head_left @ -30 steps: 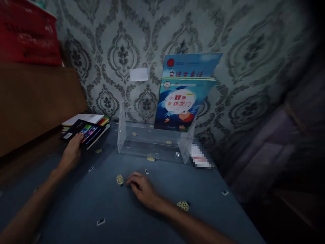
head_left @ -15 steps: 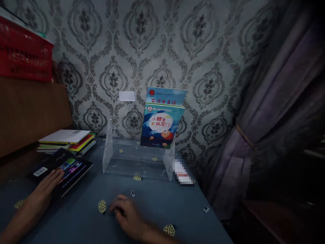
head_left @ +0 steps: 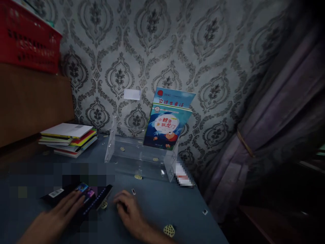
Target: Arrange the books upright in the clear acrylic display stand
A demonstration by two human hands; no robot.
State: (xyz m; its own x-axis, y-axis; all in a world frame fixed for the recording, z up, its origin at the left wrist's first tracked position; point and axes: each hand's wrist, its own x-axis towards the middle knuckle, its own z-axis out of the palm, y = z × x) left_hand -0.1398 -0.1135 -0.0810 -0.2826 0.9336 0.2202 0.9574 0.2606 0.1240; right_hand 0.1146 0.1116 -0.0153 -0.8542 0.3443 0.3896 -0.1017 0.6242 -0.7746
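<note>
My left hand (head_left: 63,211) lies with stretched fingers on top of a dark-covered book (head_left: 87,200), which has a white barcode label and colourful pictures; its thumb is hidden. Close by to the right, my right hand (head_left: 129,211) rests at the table, fingers loosely bent and a gap by the thumb, with nothing visible in it. Beyond both hands stands a clear acrylic book rack (head_left: 138,166). At its right end a blue picture book (head_left: 165,127) with a fish leans upright, and another blue book (head_left: 175,96) shows behind it.
A stack of books (head_left: 68,135) sits at the back left beside a brown wooden box (head_left: 33,101), with a red plastic basket (head_left: 30,40) on top. A blurred-out white item (head_left: 183,176) lies right of the rack. A tied curtain (head_left: 236,162) hangs at the right.
My left hand and the dark book have moved right and nearer to me, away from the stack. My right hand stays in about the same place. The view has shifted slightly.
</note>
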